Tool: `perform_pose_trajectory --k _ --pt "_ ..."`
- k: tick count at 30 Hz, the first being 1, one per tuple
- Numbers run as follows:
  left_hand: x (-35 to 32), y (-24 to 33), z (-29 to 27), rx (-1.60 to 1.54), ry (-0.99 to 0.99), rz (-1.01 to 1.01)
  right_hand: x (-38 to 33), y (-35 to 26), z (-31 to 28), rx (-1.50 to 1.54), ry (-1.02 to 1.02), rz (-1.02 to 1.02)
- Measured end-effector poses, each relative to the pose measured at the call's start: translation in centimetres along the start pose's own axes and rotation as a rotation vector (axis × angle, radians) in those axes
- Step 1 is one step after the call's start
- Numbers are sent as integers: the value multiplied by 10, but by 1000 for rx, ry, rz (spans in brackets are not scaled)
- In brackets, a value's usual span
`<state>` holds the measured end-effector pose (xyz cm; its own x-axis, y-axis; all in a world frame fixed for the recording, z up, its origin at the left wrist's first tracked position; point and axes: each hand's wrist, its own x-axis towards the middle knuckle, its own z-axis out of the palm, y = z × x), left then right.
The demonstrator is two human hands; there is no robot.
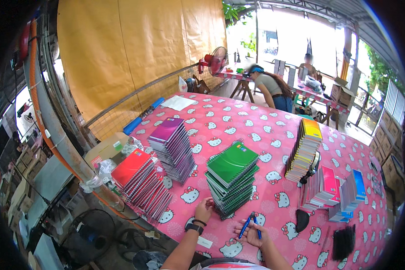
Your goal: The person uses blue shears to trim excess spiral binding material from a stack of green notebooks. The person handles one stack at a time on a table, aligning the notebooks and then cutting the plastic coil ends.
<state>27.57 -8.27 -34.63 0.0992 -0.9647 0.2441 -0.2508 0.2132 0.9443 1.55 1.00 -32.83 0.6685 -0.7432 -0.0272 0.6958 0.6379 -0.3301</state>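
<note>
Beside the lower left edge of a tall stack of green spiral notebooks (233, 164) is my left hand (204, 209), a dark band and a watch on its wrist. Its fingers are loosely bent and apart, with nothing visible in them; whether they touch the stack I cannot tell. My right hand (253, 235) is turned palm up, right of the stack's foot. It holds blue-handled cutting pliers (252, 225), jaws pointing away from me. Red notebooks (139, 180) and purple notebooks (171, 144) are stacked to the left.
Yellow notebooks (311, 130), pink notebooks (327, 184) and blue notebooks (357, 186) stand at the right. Black binding coils (344, 243) lie on the pink patterned tablecloth (229, 114) near a dark pouch (302, 220). A person (274, 85) bends beyond the table; a fan (218, 60) stands behind.
</note>
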Motion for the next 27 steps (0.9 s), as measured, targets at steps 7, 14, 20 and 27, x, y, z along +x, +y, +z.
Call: perform_pose_trajectory --k 7,14,20,27 --pt "1 -10 2 -9 -22 -12 -1 -1 -2 -9 3 5" --pt "3 -9 -1 0 -29 -13 1 -3 -7 -30 29 43" --pt "5 -12 -3 23 -33 -21 -1 -2 1 -76 79 26" --pt "3 3 -3 3 -40 -61 -1 -4 -5 -71 77 59"
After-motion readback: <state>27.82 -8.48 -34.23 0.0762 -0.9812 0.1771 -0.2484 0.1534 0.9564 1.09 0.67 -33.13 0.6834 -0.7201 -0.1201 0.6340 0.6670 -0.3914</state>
